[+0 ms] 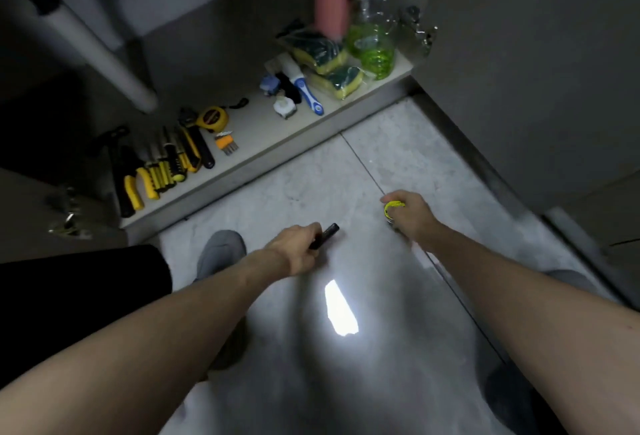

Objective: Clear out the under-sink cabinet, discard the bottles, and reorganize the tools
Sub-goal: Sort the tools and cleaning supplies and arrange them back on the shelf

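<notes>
— Why are the tools (166,161) lined up at the left of the cabinet shelf (256,123)?

— I'd guess sorted; green bottle (372,43) stands far right, not discarded.

— My hands?

— Left hand (299,249) is curled round a black cylinder (325,235). Right hand (408,215) grips a yellow round thing (391,208), above the floor (311,192).

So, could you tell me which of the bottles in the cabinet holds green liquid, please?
The clear bottle with the lilac cap, standing at the right end behind the sponges. The pink bottle beside it is opaque.
</notes>
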